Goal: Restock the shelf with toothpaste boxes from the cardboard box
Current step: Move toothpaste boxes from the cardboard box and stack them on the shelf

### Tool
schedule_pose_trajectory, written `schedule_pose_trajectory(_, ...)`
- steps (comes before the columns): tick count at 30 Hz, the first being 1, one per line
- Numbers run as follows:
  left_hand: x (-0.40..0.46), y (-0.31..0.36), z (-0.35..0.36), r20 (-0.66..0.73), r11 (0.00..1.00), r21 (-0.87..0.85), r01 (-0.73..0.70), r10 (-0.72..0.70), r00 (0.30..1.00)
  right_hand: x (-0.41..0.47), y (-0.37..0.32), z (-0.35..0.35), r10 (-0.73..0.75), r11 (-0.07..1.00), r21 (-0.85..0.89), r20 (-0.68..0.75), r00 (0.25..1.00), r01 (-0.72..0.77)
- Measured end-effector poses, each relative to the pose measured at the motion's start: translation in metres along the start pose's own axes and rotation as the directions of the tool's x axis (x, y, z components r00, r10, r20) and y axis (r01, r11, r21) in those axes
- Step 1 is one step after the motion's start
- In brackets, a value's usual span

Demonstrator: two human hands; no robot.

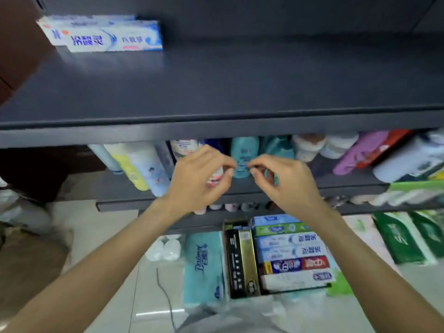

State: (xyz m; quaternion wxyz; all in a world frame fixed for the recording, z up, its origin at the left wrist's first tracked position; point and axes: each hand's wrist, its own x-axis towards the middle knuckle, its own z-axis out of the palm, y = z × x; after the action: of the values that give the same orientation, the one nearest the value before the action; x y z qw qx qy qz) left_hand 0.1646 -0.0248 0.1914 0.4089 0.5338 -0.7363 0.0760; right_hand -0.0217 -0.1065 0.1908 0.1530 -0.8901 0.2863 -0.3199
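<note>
Two white-and-blue toothpaste boxes (pixel 105 34) lie at the back left of the dark grey top shelf (pixel 216 87). On the floor below, a cardboard box (pixel 242 260) holds several toothpaste boxes (pixel 292 253) lying flat, white-blue, green, red-blue and black-gold. My left hand (pixel 199 179) and my right hand (pixel 286 181) hover side by side in front of the lower shelf, above the cardboard box. Their fingers are loosely curled, fingertips nearly meeting, and neither holds anything.
The lower shelf (pixel 240 191) carries bottles and tubes, among them a teal bottle (pixel 245 155). A teal tissue pack (pixel 204 263) lies left of the cardboard box. Green packs (pixel 403 236) lie on the floor at right. A brown cabinet (pixel 16 44) stands at the left.
</note>
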Motion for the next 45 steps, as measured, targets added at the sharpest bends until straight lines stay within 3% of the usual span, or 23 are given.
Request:
schedule_pose_trajectory(3, -0.041, 0.024, 0.064, 0.321, 0.988, -0.075, 0.135, -0.104, 0.941, -0.075, 0.059, 0.010, 0.198, 0.980, -0.043, 0.246, 0.949, -0.193)
schedule_pose_trajectory(5, -0.068, 0.033, 0.109, 0.540, 0.956, -0.043, 0.290, -0.222, 0.812, -0.121, 0.098, 0.016, 0.319, 0.946, -0.072, 0.391, 0.863, -0.317)
schedule_pose_trajectory(7, -0.090, 0.038, 0.150, 0.696, 0.920, 0.076, 0.386, -0.326, 0.640, -0.158, 0.130, 0.019, 0.413, 0.909, -0.178, 0.499, 0.762, -0.377)
schedule_pose_trajectory(10, -0.109, 0.048, 0.197, 0.780, 0.872, 0.263, 0.412, -0.444, 0.441, -0.197, 0.164, 0.021, 0.477, 0.878, -0.341, 0.569, 0.670, -0.335)
schedule_pose_trajectory(13, -0.122, 0.058, 0.232, 0.780, 0.832, 0.363, 0.419, -0.517, 0.351, -0.220, 0.184, 0.024, 0.583, 0.811, -0.458, 0.586, 0.563, -0.364)
schedule_pose_trajectory(15, -0.128, 0.065, 0.253, 0.786, 0.834, 0.418, 0.359, -0.530, 0.317, -0.230, 0.194, 0.027, 0.680, 0.724, -0.433, 0.576, 0.453, -0.536)
schedule_pose_trajectory(18, -0.131, 0.075, 0.276, 0.772, 0.836, 0.460, 0.298, -0.543, 0.331, -0.235, 0.203, 0.030, 0.763, 0.515, -0.213, 0.554, 0.332, -0.830)
schedule_pose_trajectory(23, -0.131, 0.068, 0.288, 0.752, 0.817, 0.465, 0.342, -0.568, 0.335, -0.234, 0.212, 0.042, 0.785, 0.245, 0.040, 0.577, 0.223, -0.969)
schedule_pose_trajectory(30, -0.119, 0.062, 0.284, 0.794, 0.859, 0.425, 0.287, -0.506, 0.336, -0.230, 0.206, 0.036, 0.853, 0.199, 0.160, 0.458, 0.251, -0.967)
schedule_pose_trajectory(33, -0.111, 0.066, 0.277, 0.803, 0.869, 0.374, 0.325, -0.479, 0.356, -0.219, 0.200, 0.018, 0.901, 0.204, 0.317, 0.308, 0.304, -0.926)
schedule_pose_trajectory(35, -0.100, 0.073, 0.270, 0.785, 0.848, 0.344, 0.404, -0.496, 0.371, -0.214, 0.193, 0.007, 0.921, 0.140, 0.517, 0.245, 0.303, -0.844)
schedule_pose_trajectory(38, -0.082, 0.087, 0.262, 0.739, 0.783, 0.278, 0.556, -0.544, 0.396, -0.212, 0.179, 0.001, 0.948, 0.012, 0.760, 0.197, 0.248, -0.649)
schedule_pose_trajectory(41, -0.072, 0.105, 0.255, 0.718, 0.724, 0.181, 0.666, -0.560, 0.414, -0.212, 0.165, 0.002, 0.964, -0.095, 0.789, 0.225, 0.141, -0.608)
schedule_pose_trajectory(45, -0.072, 0.126, 0.248, 0.689, 0.670, 0.116, 0.733, -0.586, 0.426, -0.209, 0.154, 0.005, 0.985, -0.003, 0.730, 0.120, 0.125, -0.683)
